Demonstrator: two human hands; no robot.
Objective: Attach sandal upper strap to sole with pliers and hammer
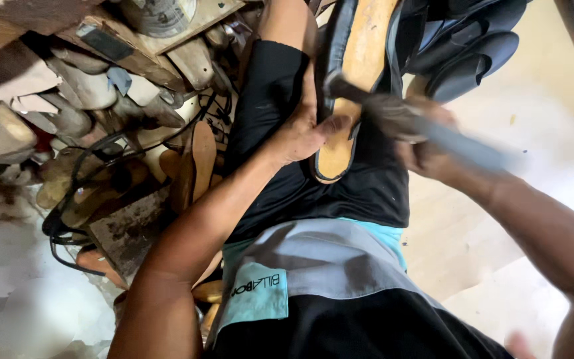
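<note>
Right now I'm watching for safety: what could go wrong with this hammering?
The left hand pins the sandal sole on the lap, thumb beside where the blurred hammer in the right hand lands; a miss could hit the thumb. The sole rests on the thigh, so a glancing blow might slip onto the leg.

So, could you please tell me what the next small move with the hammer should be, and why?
Probably another light tap near the heel: the left hand pins the shoe sole on the lap, and the hammer in the right hand is blurred just above it.
</note>
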